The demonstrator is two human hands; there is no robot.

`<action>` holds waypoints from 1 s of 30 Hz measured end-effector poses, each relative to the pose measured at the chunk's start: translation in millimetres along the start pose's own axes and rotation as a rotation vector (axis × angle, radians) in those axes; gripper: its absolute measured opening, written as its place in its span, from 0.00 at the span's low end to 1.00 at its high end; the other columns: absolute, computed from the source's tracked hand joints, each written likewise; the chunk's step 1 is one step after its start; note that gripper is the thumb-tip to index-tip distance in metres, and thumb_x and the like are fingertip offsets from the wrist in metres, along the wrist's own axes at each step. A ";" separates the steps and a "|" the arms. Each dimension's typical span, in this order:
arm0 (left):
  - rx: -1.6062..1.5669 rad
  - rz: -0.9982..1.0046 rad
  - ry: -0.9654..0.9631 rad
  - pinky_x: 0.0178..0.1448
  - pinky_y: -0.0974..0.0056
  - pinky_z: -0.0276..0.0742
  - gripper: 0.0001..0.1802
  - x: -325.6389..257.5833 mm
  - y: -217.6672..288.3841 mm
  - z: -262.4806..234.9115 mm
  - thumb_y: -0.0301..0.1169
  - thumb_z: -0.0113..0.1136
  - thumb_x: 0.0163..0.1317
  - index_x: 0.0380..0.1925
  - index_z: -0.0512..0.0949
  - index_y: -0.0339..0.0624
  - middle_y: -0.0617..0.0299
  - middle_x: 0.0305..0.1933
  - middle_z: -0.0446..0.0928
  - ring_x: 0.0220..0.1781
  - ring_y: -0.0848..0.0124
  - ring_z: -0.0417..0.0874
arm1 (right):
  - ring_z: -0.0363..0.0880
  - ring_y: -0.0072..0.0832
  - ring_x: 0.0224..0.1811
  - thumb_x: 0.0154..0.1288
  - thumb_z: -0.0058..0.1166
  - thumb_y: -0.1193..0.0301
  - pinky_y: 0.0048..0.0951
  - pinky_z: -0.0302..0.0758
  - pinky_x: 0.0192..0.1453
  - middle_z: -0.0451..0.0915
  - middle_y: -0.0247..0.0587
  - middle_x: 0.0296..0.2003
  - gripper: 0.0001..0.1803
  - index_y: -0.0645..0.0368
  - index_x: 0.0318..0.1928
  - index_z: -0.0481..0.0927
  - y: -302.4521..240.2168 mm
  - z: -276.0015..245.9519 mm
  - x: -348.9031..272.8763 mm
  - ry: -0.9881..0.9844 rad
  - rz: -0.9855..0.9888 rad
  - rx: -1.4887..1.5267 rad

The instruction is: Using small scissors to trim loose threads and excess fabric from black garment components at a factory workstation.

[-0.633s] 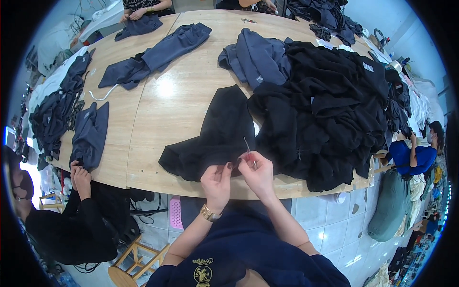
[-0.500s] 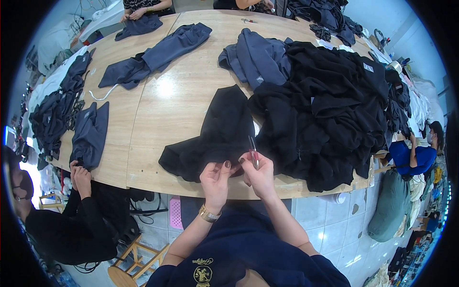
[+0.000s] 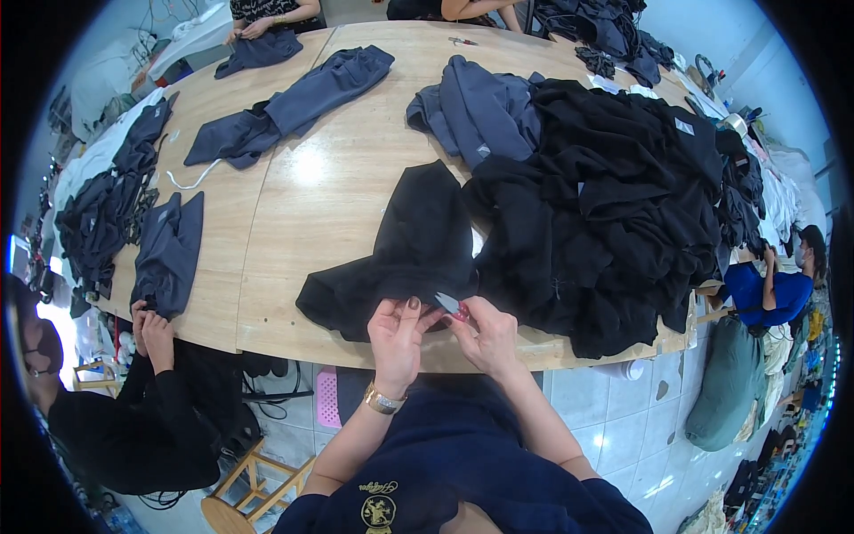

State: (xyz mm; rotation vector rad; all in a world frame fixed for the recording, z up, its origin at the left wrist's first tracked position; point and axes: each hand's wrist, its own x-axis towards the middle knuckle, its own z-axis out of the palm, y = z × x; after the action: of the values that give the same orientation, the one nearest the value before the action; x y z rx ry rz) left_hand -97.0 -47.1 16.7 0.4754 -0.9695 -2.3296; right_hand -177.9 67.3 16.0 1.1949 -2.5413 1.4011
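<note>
Fingers on black garment at table edge

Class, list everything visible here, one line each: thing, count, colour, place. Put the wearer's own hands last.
black garment: one, black, table's near edge, under both hands
black pile: one, black, table's right half
grey garments: several, dark grey, far and left parts of the table
table: one, light wood, centre
snips: one, metal blades with a red part, between the hands
co-workers: several, around the table
left hand: pinching the black garment
right hand: holding the snips
</note>
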 end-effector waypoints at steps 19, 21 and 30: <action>-0.046 -0.052 0.013 0.48 0.60 0.79 0.08 0.1 6.1 4.5 0.25 0.47 0.64 0.43 0.71 0.36 0.59 0.40 0.76 0.42 0.70 0.79 | 0.68 0.27 0.16 0.57 0.58 0.69 0.24 0.65 0.23 0.71 0.41 0.16 0.10 0.62 0.30 0.73 -4.4 -10.3 8.4 0.015 0.140 0.100; -0.158 -0.131 0.007 0.49 0.59 0.79 0.09 1.2 9.9 7.3 0.26 0.47 0.65 0.44 0.71 0.38 0.58 0.43 0.76 0.44 0.69 0.78 | 0.67 0.24 0.16 0.57 0.58 0.70 0.23 0.65 0.23 0.70 0.39 0.16 0.10 0.63 0.30 0.73 -3.7 -9.7 9.7 0.019 0.123 0.076; -0.162 -0.159 0.025 0.55 0.58 0.75 0.08 1.5 6.0 9.7 0.27 0.47 0.65 0.42 0.73 0.38 0.57 0.45 0.76 0.47 0.69 0.78 | 0.58 0.10 0.16 0.56 0.60 0.71 0.17 0.55 0.19 0.65 0.25 0.14 0.10 0.63 0.27 0.72 -5.4 9.2 23.0 0.162 0.325 0.576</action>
State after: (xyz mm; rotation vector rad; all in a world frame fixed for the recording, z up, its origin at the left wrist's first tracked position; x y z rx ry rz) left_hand -100.9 -46.3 27.5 0.5313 -0.7470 -2.5128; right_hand -187.8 44.8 22.3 0.6600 -2.3655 2.3050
